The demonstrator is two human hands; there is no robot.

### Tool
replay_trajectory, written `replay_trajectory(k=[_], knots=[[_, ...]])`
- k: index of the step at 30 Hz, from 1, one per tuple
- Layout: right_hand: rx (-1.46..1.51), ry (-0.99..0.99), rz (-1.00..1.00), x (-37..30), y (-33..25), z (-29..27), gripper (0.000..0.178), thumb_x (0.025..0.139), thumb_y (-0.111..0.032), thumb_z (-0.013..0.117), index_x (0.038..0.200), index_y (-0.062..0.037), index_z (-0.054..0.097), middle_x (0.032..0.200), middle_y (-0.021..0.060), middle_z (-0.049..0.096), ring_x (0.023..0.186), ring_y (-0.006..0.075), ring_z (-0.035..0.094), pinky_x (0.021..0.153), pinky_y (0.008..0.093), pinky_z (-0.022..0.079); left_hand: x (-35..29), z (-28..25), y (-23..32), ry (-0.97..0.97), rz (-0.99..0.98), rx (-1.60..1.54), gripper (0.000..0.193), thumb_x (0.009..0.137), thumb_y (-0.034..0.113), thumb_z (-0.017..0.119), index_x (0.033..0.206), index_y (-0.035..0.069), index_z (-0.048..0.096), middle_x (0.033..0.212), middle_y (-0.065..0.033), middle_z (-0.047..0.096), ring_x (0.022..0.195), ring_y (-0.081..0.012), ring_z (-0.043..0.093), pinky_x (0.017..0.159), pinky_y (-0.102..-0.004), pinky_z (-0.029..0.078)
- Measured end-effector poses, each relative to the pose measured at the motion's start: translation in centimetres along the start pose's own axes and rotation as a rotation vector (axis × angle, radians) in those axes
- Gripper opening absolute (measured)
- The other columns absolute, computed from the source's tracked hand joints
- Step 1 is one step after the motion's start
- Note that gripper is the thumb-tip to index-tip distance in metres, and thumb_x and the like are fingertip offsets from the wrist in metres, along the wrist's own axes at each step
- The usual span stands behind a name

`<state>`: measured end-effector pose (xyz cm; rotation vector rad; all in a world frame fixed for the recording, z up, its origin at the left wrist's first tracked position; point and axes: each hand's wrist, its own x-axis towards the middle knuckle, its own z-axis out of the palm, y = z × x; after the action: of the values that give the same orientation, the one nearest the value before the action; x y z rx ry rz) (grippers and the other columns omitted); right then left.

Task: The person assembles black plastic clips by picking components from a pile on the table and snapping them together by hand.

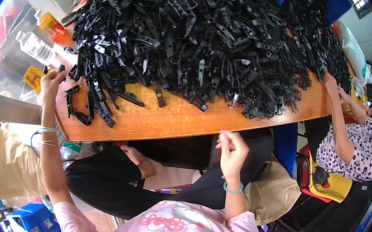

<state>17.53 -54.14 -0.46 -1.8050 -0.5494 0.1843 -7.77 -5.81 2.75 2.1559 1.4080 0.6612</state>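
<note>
We are pinching a small black part (62, 69) in our left hand (51, 84), left of the black heap (189, 43). Our right hand (233, 154) is curling loosely near the table's (141, 122) front edge; whether it's gripping anything, we can't tell.

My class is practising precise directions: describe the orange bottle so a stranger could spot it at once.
Find the heap of black parts on the wooden table, then look left. Beyond the person's left hand, the orange bottle is past the clear bottle; its vivid colour sets it apart from that transparent neighbour.
</note>
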Motion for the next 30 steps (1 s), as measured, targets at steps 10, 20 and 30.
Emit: replay_trajectory(k=[10, 20, 30], knots=[[-0.757, 0.206, -0.324, 5.6, -0.2, 0.6, 0.015, 0.083, -0.011, 0.064, 0.097, -0.0047, 0.060, 0.089, 0.0085, 0.055, 0.068, 0.0285, 0.061, 0.056, 0.0362, 0.050, -15.5, 8.1, 20.2, -0.443, 0.537, -0.264, 0.014, 0.076, 0.009, 0.069, 0.085, -0.001, 0.068, 0.083, -0.0069, 0.066, 0.063, -0.0106, 0.056, 0.056, -0.0253, 0.045], [-0.431, 0.228, -0.265, 2.6, -0.4, 1.2, 0.013, 0.079, -0.004, 0.067, 0.090, -0.0020, 0.060, 0.086, 0.0076, 0.058, 0.055, 0.0180, 0.054, 0.050, 0.0289, 0.044, -21.2, 12.4, 19.5, -0.113, 0.873, -0.103, 0.018, 0.073, 0.005, 0.069, 0.090, 0.000, 0.063, 0.092, -0.0110, 0.062, 0.080, -0.0278, 0.057, 0.068, -0.0363, 0.049], [-0.039, -0.301, -0.659, 1.3, -5.2, 2.1, 0.027, 0.067, 0.002, 0.071, 0.092, -0.0098, 0.070, 0.104, 0.0099, 0.060, 0.087, 0.0246, 0.057, 0.060, 0.0289, 0.045, -25.4, 10.6, 19.3, -1.022, -0.455, -1.476, 0.035, 0.094, 0.023, 0.051, 0.114, -0.006, 0.053, 0.074, -0.0137, 0.063, 0.057, -0.0211, 0.060, 0.054, -0.0274, 0.047]])
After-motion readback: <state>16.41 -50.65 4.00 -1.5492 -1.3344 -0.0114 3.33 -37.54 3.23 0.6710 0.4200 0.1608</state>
